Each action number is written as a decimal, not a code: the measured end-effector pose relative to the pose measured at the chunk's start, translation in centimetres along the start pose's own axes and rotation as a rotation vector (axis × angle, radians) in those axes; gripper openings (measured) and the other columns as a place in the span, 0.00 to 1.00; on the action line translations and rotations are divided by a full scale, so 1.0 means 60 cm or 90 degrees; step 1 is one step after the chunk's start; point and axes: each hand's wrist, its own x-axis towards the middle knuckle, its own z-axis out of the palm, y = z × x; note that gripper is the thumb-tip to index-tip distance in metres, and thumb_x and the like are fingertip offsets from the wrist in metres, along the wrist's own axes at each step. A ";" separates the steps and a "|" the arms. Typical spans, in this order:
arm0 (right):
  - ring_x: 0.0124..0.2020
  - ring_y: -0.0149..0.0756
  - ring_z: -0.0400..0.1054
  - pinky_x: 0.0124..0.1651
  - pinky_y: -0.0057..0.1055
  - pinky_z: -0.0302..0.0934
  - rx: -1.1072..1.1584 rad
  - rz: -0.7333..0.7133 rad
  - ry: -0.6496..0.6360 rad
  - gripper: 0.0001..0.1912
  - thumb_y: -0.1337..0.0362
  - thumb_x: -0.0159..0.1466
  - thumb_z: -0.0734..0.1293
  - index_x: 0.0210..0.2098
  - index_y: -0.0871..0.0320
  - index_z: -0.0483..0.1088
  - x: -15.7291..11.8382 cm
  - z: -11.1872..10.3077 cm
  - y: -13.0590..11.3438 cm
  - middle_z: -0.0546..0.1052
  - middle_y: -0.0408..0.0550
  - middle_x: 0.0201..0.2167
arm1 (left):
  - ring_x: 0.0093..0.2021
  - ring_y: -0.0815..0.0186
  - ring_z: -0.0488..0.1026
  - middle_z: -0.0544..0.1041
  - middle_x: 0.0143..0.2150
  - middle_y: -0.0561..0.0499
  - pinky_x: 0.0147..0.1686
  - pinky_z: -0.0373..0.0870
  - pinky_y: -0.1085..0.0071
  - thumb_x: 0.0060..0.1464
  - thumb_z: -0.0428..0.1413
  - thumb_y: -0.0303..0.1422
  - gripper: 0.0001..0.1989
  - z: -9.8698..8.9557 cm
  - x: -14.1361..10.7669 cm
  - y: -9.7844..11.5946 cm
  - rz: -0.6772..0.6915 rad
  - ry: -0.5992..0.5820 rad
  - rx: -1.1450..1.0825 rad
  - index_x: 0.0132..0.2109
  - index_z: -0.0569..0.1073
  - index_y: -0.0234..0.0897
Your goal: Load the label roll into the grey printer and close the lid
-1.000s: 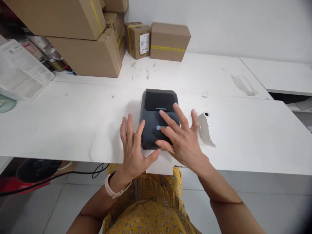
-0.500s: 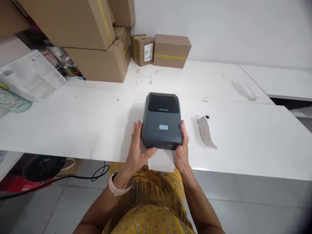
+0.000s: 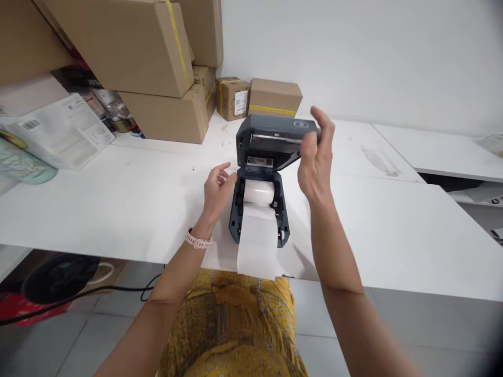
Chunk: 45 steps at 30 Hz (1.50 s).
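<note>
A dark grey label printer [image 3: 233,226] sits near the front edge of the white table with its lid [image 3: 251,125] raised. Inside lies a white paper roll [image 3: 259,192], and its paper strip [image 3: 257,243] runs out over the front edge. My right hand [image 3: 317,157] grips the lid's right front corner, thumb on the inner side and fingers on the outer. Beside the printer's left rim is my left hand [image 3: 219,189], fingers loosely bent and apart, holding nothing. Whether its thumb touches the rim I cannot tell.
Stacked cardboard boxes [image 3: 165,118] stand at the back left, with two smaller boxes [image 3: 232,98] by the wall. A white carton [image 3: 66,131] and a light green bottle [image 3: 25,162] are at the far left. A black cable [image 3: 118,288] hangs below the table.
The printer's lid has swung up in my right hand, baring the paper roll. My left hand has moved up along the printer's left side and off its front. The curled paper piece is out of sight.
</note>
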 end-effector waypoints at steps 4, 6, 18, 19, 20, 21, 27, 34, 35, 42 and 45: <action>0.61 0.50 0.71 0.66 0.52 0.61 -0.053 0.052 -0.044 0.37 0.31 0.70 0.49 0.67 0.46 0.57 0.090 0.011 0.041 0.71 0.53 0.63 | 0.33 0.64 0.69 0.69 0.30 0.57 0.39 0.65 0.66 0.56 0.62 0.47 0.37 -0.010 -0.012 -0.010 -0.077 -0.166 0.121 0.68 0.66 0.35; 0.65 0.51 0.68 0.67 0.52 0.59 -0.059 0.063 -0.055 0.37 0.32 0.70 0.50 0.67 0.46 0.56 0.119 0.017 0.061 0.70 0.53 0.65 | 0.32 0.64 0.68 0.67 0.28 0.58 0.36 0.62 0.66 0.55 0.62 0.44 0.36 -0.015 -0.021 -0.005 -0.076 -0.218 0.181 0.68 0.66 0.36; 0.57 0.56 0.74 0.58 0.51 0.67 -0.235 -0.034 -0.565 0.29 0.48 0.67 0.69 0.62 0.54 0.66 -0.028 0.024 0.038 0.78 0.57 0.58 | 0.29 0.64 0.66 0.68 0.28 0.56 0.31 0.57 0.68 0.51 0.54 0.32 0.35 -0.011 -0.021 0.018 -0.119 -0.263 0.281 0.68 0.65 0.35; 0.59 0.58 0.73 0.60 0.53 0.65 -0.268 -0.026 -0.639 0.33 0.48 0.66 0.70 0.65 0.55 0.64 -0.031 0.031 0.041 0.77 0.59 0.59 | 0.29 0.63 0.66 0.68 0.28 0.56 0.32 0.58 0.68 0.51 0.53 0.31 0.35 -0.010 -0.021 0.019 -0.111 -0.268 0.292 0.68 0.65 0.34; 0.61 0.59 0.71 0.63 0.54 0.62 -0.298 -0.025 -0.680 0.37 0.48 0.65 0.71 0.67 0.58 0.63 -0.032 0.040 0.046 0.77 0.62 0.60 | 0.29 0.63 0.66 0.69 0.28 0.56 0.32 0.58 0.68 0.51 0.52 0.30 0.35 -0.010 -0.020 0.021 -0.101 -0.275 0.304 0.68 0.65 0.33; 0.62 0.60 0.71 0.66 0.55 0.58 -0.320 -0.030 -0.700 0.39 0.48 0.65 0.71 0.68 0.60 0.61 -0.032 0.050 0.049 0.77 0.64 0.59 | 0.29 0.63 0.66 0.69 0.28 0.55 0.32 0.58 0.68 0.51 0.52 0.29 0.35 -0.010 -0.019 0.022 -0.091 -0.284 0.318 0.68 0.64 0.32; 0.60 0.61 0.71 0.68 0.60 0.52 -0.277 -0.051 -0.689 0.44 0.52 0.56 0.76 0.67 0.59 0.62 -0.020 0.077 0.055 0.79 0.62 0.56 | 0.29 0.61 0.68 0.69 0.27 0.55 0.34 0.60 0.66 0.52 0.51 0.29 0.35 -0.011 -0.015 0.024 -0.074 -0.301 0.355 0.68 0.63 0.29; 0.56 0.53 0.74 0.60 0.46 0.68 0.200 0.023 -0.595 0.56 0.43 0.48 0.80 0.70 0.49 0.58 0.020 -0.080 0.056 0.76 0.52 0.56 | 0.30 0.61 0.68 0.69 0.27 0.55 0.34 0.61 0.66 0.53 0.51 0.31 0.36 -0.013 -0.018 0.019 -0.082 -0.298 0.325 0.69 0.63 0.31; 0.55 0.53 0.74 0.59 0.46 0.68 0.214 0.045 -0.556 0.55 0.44 0.48 0.81 0.69 0.47 0.59 0.021 -0.106 0.061 0.77 0.51 0.55 | 0.30 0.61 0.68 0.68 0.27 0.56 0.34 0.60 0.66 0.53 0.51 0.31 0.36 -0.014 -0.019 0.019 -0.082 -0.296 0.322 0.70 0.63 0.31; 0.58 0.54 0.71 0.60 0.47 0.67 0.016 0.169 -0.458 0.34 0.56 0.52 0.79 0.55 0.51 0.69 -0.016 -0.145 0.160 0.74 0.53 0.59 | 0.27 0.64 0.64 0.65 0.26 0.57 0.32 0.58 0.67 0.52 0.51 0.31 0.36 -0.014 -0.019 0.019 -0.094 -0.285 0.302 0.69 0.64 0.31; 0.58 0.53 0.71 0.62 0.49 0.67 -0.031 0.215 -0.485 0.33 0.59 0.52 0.77 0.56 0.52 0.69 -0.040 -0.120 0.199 0.75 0.52 0.58 | 0.27 0.65 0.63 0.65 0.26 0.58 0.32 0.57 0.68 0.51 0.51 0.31 0.36 -0.012 -0.019 0.020 -0.096 -0.279 0.298 0.69 0.65 0.32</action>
